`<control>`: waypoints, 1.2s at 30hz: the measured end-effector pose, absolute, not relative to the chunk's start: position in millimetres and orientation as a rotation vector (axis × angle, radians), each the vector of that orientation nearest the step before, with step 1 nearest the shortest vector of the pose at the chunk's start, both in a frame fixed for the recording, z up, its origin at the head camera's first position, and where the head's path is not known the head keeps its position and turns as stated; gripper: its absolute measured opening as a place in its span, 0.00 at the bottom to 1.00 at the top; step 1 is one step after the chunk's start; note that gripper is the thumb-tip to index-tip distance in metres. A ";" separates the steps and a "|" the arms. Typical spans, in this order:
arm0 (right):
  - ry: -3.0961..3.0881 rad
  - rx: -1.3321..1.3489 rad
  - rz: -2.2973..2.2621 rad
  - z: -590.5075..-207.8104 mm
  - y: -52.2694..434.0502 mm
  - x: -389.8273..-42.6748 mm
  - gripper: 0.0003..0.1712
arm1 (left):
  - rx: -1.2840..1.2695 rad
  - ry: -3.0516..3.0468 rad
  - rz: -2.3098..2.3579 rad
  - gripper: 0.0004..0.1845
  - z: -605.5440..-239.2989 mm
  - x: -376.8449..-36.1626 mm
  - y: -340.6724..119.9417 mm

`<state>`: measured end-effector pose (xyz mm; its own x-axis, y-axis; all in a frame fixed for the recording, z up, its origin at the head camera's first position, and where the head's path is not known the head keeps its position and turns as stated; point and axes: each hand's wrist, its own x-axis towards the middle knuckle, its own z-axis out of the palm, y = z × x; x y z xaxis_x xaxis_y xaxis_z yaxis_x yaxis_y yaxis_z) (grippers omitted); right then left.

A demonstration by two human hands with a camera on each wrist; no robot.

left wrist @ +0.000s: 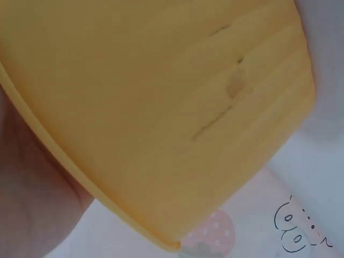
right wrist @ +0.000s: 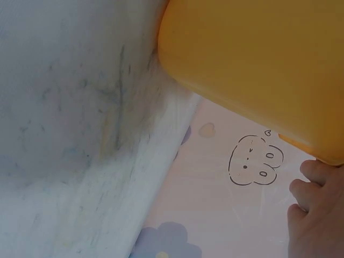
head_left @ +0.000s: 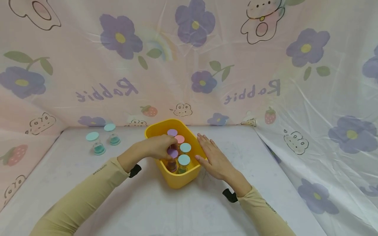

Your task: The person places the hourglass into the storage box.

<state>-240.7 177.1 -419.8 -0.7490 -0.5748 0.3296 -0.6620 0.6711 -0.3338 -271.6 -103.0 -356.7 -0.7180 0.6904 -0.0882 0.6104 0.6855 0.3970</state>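
Note:
My left hand (head_left: pixel 160 146) reaches over the left rim of a yellow bin (head_left: pixel 177 180). Its thumb and fingers pinch a sand timer with a purple end cap (head_left: pixel 172 153). Around it in the bin stand a second purple-capped timer (head_left: pixel 172 132), a pink-capped one (head_left: pixel 179 139) and two with light blue caps, one farther back (head_left: pixel 185 147) and one nearer (head_left: pixel 184 160). My right hand (head_left: pixel 217 160) lies with straight fingers against the bin's right side. In the left wrist view, the bin wall (left wrist: pixel 161 107) hides my fingertips.
Two sand timers with teal sand, one nearer (head_left: pixel 99 149) and one farther back (head_left: pixel 114 140), stand upright on the white table (head_left: pixel 118 203) left of the bin. A printed cloth (head_left: pixel 165 82) hangs behind the table and down its sides.

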 end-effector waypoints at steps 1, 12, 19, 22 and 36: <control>-2.686 1.007 0.658 -419.1 177.0 -240.3 0.43 | 1.037 2.659 0.515 0.17 -356.3 -271.7 -103.0; -2.688 1.001 0.676 -419.3 176.3 -240.3 0.42 | 1.039 2.662 0.526 0.17 -352.9 -270.1 -105.2; -2.687 1.006 0.677 -419.7 176.5 -240.1 0.42 | 1.051 2.725 0.647 0.17 -352.7 -266.9 -113.6; -2.685 1.005 0.681 -419.8 176.2 -240.0 0.42 | 1.067 2.804 0.701 0.16 -352.8 -264.3 -119.7; -2.703 0.991 0.687 -419.6 176.7 -239.2 0.42 | 0.928 3.183 1.283 0.18 -370.2 -253.0 -170.2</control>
